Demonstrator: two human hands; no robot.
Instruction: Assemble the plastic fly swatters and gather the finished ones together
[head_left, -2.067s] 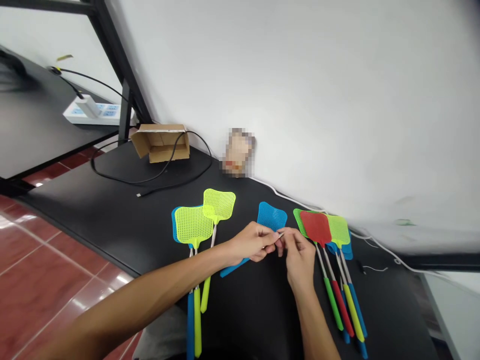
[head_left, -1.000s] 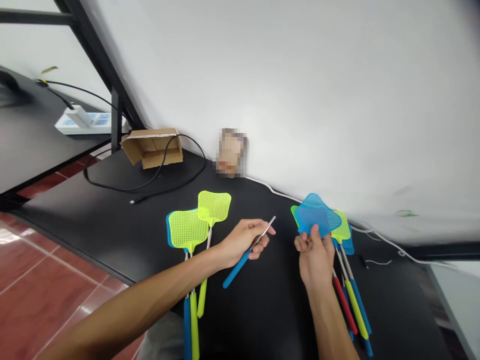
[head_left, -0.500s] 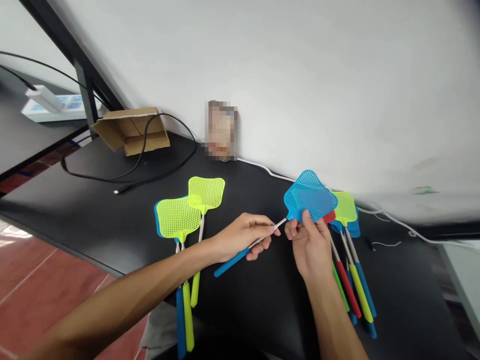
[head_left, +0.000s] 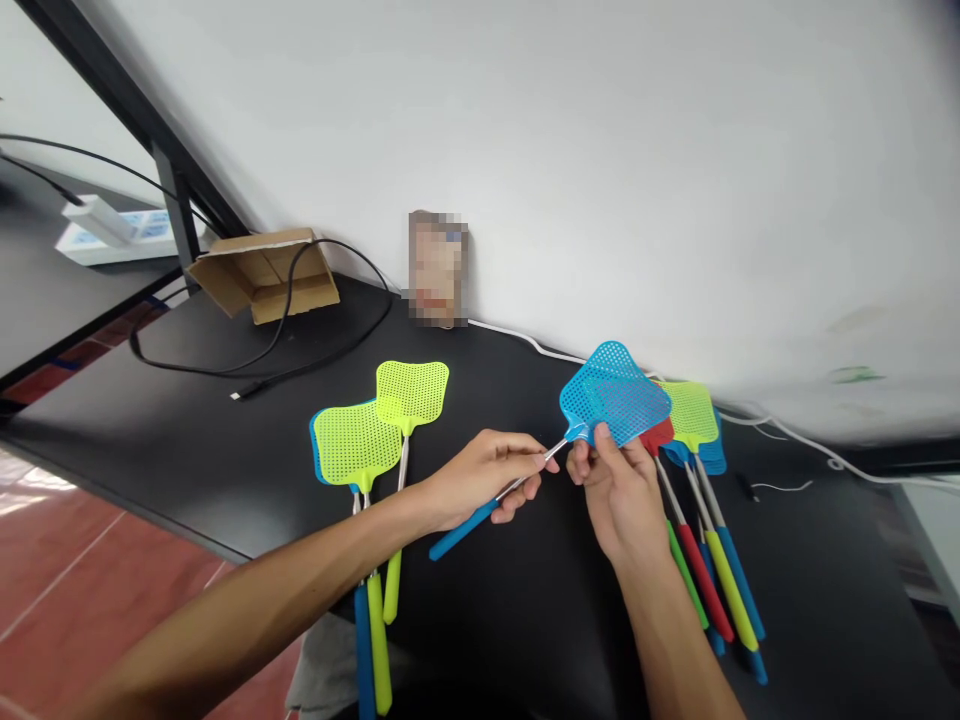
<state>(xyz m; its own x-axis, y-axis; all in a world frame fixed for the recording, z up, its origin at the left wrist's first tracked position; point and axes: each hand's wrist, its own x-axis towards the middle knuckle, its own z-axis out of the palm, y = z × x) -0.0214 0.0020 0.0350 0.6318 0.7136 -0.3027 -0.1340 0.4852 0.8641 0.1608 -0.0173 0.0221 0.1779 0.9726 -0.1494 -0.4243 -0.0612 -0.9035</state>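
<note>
L hand [head_left: 499, 472] is gripping a blue perforated plastic swatter [head_left: 615, 388] by its metal rod [head_left: 556, 449], R hand [head_left: 619, 490] is pinching its top, w/ red-handled swatter [head_left: 705, 582] lying just right of R hand.

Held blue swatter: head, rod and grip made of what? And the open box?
Head: probably plastic, slightly glossy; thin, perforated sheet with highlights near its neck.
Rod: looks like bare metal; silvery shine.
Grip: plastic or rubber, can't tell which; smooth, solid blue.
Box: likely cardboard, matte; brown, folded flaps.
</note>
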